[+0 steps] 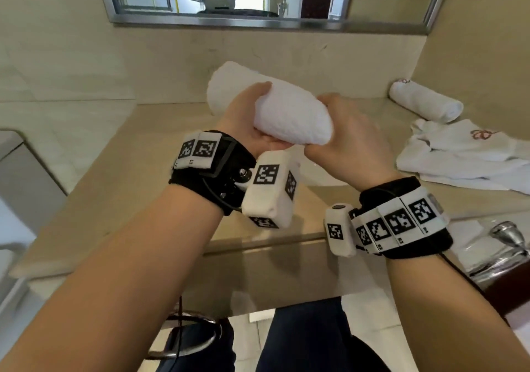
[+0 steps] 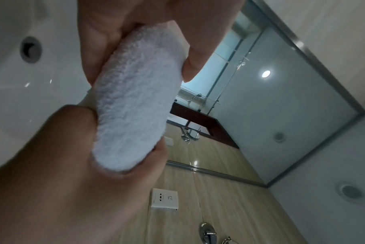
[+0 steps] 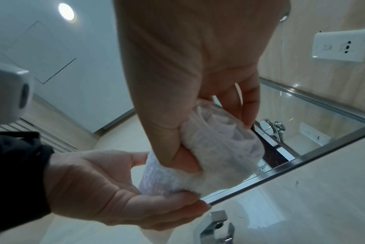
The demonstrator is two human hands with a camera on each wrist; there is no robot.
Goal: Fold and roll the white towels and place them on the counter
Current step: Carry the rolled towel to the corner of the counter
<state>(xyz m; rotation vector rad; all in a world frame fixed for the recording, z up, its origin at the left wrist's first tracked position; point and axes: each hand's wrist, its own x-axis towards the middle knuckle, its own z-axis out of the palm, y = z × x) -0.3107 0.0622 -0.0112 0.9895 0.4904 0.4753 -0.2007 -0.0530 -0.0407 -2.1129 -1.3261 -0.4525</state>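
One rolled towel (image 1: 424,100) already sits on the counter (image 1: 143,153) at the right edge of the frame, and a loose towel (image 1: 464,153) lies crumpled just below it, so I'd say roughly halfway. Mid-frame, above the counter, my left hand (image 1: 252,122) and right hand (image 1: 350,142) are both curled around a third towel (image 1: 286,113): thick, fluffy, tightly rolled, its spiral end showing in the right wrist view.

Our left hand (image 1: 252,125): palm up, fingers curled, cupping the rolled towel (image 1: 289,116) | our right hand (image 1: 344,142): fingers and thumb gripping its near end | both forearms raised, wrists close together.
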